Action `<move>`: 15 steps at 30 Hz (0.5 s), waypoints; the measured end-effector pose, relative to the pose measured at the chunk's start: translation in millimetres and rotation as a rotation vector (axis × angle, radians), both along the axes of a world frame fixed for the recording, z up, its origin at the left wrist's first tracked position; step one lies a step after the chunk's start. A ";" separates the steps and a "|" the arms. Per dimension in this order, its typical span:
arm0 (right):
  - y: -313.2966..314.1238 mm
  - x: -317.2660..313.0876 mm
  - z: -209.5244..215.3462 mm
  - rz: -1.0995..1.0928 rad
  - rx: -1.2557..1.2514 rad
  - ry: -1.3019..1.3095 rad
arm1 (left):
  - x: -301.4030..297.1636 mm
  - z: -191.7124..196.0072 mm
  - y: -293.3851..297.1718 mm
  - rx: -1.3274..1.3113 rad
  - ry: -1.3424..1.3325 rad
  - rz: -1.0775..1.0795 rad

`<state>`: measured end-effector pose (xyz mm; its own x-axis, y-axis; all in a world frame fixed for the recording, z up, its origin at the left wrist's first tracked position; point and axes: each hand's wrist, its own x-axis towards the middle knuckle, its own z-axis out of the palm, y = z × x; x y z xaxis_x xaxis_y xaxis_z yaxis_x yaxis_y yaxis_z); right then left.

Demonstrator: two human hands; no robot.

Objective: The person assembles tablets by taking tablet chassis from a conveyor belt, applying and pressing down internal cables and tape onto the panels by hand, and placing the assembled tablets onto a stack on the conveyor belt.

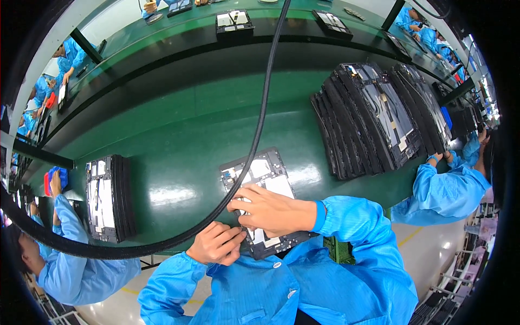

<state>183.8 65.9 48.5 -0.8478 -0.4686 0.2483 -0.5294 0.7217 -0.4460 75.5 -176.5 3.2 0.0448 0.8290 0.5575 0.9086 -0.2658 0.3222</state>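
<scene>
An opened tablet [264, 166] with its inner boards and silvery battery area exposed lies on the green table at its front edge, close to my body. My left hand [218, 244] is at the tablet's left edge, its fingers curled and pinched together. Across the middle of the tablet lies my right hand [273, 210], fingers bent, with their tips near the same left edge. Whatever sits between the fingertips of either hand is too small or hidden to make out. A black cable [264, 103] hangs in front of the view and crosses over the tablet's left part.
On the right stand two tilted stacks of opened tablets [379, 116]. Another stack of tablets [103, 200] stands at the left. A raised dark shelf [179, 51] runs along the back, carrying more tablets [234, 21]. Co-workers in blue sit at left [81, 271] and right [444, 189].
</scene>
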 end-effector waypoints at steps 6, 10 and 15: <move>10.3 3.4 11.3 -0.040 0.093 0.057 | -2.8 1.5 -0.6 -0.009 0.049 -0.041; 9.8 0.7 -5.8 -0.117 0.113 0.166 | -6.8 0.8 1.1 0.002 0.099 -0.094; 8.0 -3.8 -21.9 -0.211 0.149 0.253 | -10.8 -1.6 3.3 0.030 0.158 -0.134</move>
<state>180.0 73.9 26.5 -0.8503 -0.3366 0.4046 -0.4419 0.8742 -0.2014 64.6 -173.2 1.6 0.2422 0.7927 0.5594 0.9032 -0.3948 0.1685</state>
